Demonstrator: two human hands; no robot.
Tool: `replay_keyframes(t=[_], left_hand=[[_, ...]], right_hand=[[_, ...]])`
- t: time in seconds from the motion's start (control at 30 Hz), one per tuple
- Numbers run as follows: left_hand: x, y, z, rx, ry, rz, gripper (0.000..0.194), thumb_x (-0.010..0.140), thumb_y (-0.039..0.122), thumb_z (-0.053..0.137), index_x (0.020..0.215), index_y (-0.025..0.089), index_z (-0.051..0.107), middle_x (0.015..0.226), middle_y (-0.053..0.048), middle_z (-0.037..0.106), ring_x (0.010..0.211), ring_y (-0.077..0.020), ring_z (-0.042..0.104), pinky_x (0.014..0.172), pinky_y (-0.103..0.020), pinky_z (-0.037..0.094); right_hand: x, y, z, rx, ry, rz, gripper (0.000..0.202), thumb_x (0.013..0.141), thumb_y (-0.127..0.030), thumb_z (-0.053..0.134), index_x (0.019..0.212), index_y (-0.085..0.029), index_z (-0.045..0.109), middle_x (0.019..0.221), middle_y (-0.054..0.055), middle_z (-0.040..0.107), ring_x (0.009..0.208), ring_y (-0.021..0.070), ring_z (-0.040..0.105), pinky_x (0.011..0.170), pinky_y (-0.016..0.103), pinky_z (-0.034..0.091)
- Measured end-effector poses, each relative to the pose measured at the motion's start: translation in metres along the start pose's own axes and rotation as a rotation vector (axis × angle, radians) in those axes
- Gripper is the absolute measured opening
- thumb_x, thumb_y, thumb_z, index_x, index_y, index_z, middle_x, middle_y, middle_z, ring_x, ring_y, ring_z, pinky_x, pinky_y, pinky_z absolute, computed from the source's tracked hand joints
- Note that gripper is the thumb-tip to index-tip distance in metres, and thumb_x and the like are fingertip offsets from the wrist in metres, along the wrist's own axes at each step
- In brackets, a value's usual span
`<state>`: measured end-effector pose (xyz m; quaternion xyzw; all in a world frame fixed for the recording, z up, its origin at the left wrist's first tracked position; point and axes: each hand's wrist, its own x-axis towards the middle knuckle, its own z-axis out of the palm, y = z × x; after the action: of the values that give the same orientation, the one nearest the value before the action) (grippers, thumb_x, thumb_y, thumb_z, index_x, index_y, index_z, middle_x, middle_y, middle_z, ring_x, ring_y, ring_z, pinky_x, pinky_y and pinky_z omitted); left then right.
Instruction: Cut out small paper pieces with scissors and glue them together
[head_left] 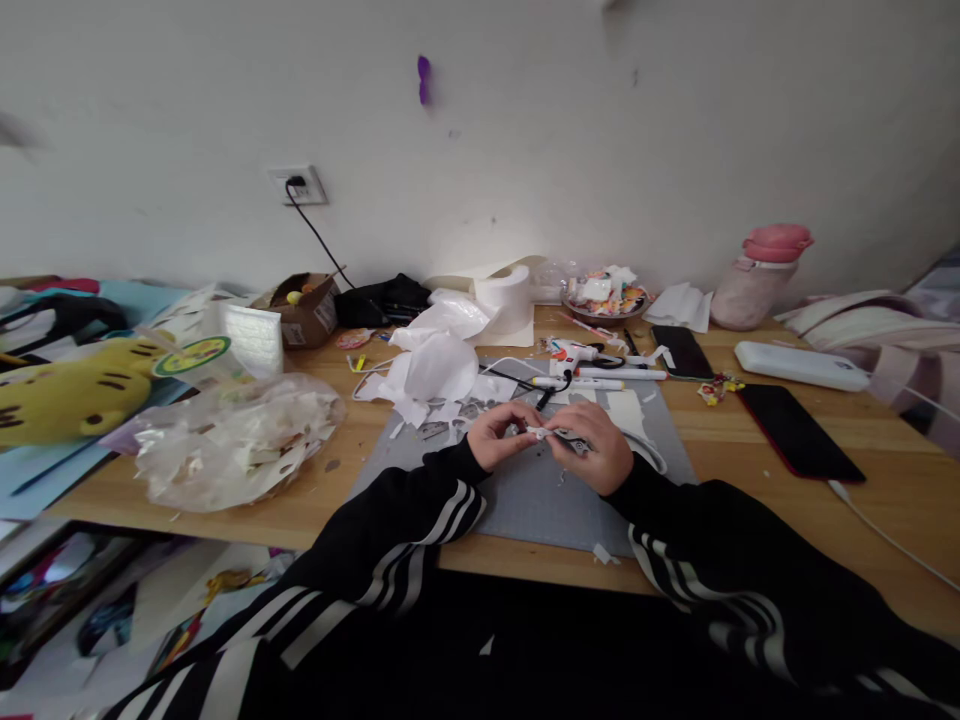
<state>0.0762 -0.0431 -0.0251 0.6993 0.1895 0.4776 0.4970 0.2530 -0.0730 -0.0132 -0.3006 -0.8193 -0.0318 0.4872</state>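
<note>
Above the grey cutting mat (555,505), my two hands meet, fingertips nearly touching. My left hand (504,436) pinches a small white piece (537,431) between thumb and forefinger. A small metal tool (576,442), perhaps a cutter or clipper, lies in the closed fingers of my right hand (592,445), its front close to the white piece. The exact contact between tool and piece is too small to tell. Paper scraps (450,412) lie on the mat left of my hands, and markers (600,383) lie behind them.
Crumpled white paper (439,370), a glue gun (570,355) and a bowl of scraps (606,300) stand behind the hands. Phones (799,432), a white power bank (801,365) and a pink bottle (757,280) are at right. A plastic bag (232,445) and yellow plush (90,390) sit at left.
</note>
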Motion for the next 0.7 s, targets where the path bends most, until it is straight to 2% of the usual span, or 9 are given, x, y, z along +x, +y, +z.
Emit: replay_keyframes(t=[0.43, 0.6, 0.7], left_hand=[[0.0002, 0.0028, 0.0003, 0.069, -0.022, 0.025, 0.023, 0.073, 0.038, 0.069, 0.071, 0.016, 0.062, 0.078, -0.009, 0.066, 0.076, -0.0185, 0.059, 0.070, -0.032, 0.044], [-0.0006, -0.0018, -0.0011, 0.065, -0.020, -0.044, 0.028, 0.070, 0.041, 0.071, 0.070, 0.015, 0.063, 0.075, -0.007, 0.065, 0.072, -0.0147, 0.058, 0.068, -0.027, 0.044], [0.0004, -0.0061, -0.0002, -0.022, 0.031, -0.178, 0.037, 0.064, 0.046, 0.074, 0.071, 0.013, 0.060, 0.069, -0.003, 0.064, 0.065, -0.0107, 0.057, 0.063, -0.023, 0.043]], right_hand=[[-0.0042, 0.0021, 0.0016, -0.040, -0.057, 0.021, 0.009, 0.080, -0.019, 0.053, 0.079, -0.024, 0.060, 0.075, 0.001, 0.068, 0.071, 0.0150, 0.060, 0.068, 0.031, 0.040], [-0.0044, 0.0020, 0.0012, -0.014, -0.117, 0.081, 0.008, 0.080, -0.021, 0.053, 0.077, -0.023, 0.060, 0.073, 0.001, 0.068, 0.071, 0.0153, 0.060, 0.071, 0.032, 0.040], [-0.0021, 0.0029, 0.0001, 0.001, -0.153, 0.146, 0.008, 0.081, -0.021, 0.053, 0.077, -0.022, 0.060, 0.071, 0.001, 0.068, 0.066, 0.0143, 0.060, 0.070, 0.032, 0.040]])
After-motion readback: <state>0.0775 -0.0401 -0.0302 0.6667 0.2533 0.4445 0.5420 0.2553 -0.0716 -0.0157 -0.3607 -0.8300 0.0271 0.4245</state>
